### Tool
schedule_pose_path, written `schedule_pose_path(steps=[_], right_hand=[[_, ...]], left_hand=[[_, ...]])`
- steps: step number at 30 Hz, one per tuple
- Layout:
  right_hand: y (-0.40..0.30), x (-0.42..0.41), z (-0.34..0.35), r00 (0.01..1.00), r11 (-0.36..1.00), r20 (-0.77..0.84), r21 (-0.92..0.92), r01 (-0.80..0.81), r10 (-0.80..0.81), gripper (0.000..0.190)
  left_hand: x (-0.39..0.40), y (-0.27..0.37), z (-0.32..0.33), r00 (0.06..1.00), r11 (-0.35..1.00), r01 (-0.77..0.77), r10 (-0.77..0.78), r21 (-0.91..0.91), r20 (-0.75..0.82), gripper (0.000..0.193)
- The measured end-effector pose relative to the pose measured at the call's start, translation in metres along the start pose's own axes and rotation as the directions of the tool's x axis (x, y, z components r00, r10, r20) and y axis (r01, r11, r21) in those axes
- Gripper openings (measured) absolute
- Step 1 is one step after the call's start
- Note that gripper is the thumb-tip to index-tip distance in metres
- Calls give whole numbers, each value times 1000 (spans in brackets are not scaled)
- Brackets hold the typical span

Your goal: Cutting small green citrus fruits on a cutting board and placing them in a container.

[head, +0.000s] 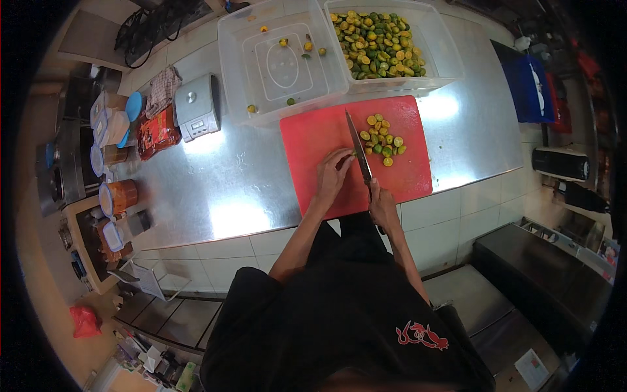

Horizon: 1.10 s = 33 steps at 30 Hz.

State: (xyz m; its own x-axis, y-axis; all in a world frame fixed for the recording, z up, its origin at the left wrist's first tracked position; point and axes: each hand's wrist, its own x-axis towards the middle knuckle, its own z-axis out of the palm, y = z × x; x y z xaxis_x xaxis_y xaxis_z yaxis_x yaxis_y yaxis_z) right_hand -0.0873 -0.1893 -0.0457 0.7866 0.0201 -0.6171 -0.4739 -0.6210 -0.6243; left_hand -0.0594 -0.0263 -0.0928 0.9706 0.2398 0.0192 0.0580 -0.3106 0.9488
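Note:
My right hand (383, 203) grips the handle of a long kitchen knife (359, 147), its blade pointing away from me over a red cutting board (313, 137). Just left of the blade, my left hand (334, 174) pinches a small green citrus fruit (353, 153), mostly hidden by the fingers. To the right of the knife lies a loose group of halved calamansi limes (382, 139), some with the yellow cut face up. The board rests at the front edge of a stainless steel table (250, 181).
Behind the board stand a clear plastic bin (235, 83) with several whole fruits and another plastic bin (441, 63) full of halved limes (377, 44). At left are a kitchen scale (196, 105), a red packet (159, 134) and lidded tubs (117, 196). A blue crate (526, 93) sits far right.

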Motion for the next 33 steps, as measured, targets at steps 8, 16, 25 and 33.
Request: schedule_pose_path(steps=[8, 16, 25, 33], right_hand=[[9, 2, 7, 1000, 1000, 11, 14, -13, 13, 67], [6, -6, 15, 978, 982, -89, -13, 188, -188, 64], [8, 10, 13, 997, 998, 60, -49, 47, -44, 61], [34, -5, -5, 975, 956, -130, -258, 143, -180, 60]], left_hand=[[-3, -10, 2, 1000, 1000, 1, -1, 18, 3, 20], [-3, -14, 0, 1000, 1000, -4, 4, 7, -13, 19], [-3, -10, 3, 998, 998, -55, 56, 23, -25, 20], [10, 6, 6, 980, 985, 168, -170, -25, -106, 20]])
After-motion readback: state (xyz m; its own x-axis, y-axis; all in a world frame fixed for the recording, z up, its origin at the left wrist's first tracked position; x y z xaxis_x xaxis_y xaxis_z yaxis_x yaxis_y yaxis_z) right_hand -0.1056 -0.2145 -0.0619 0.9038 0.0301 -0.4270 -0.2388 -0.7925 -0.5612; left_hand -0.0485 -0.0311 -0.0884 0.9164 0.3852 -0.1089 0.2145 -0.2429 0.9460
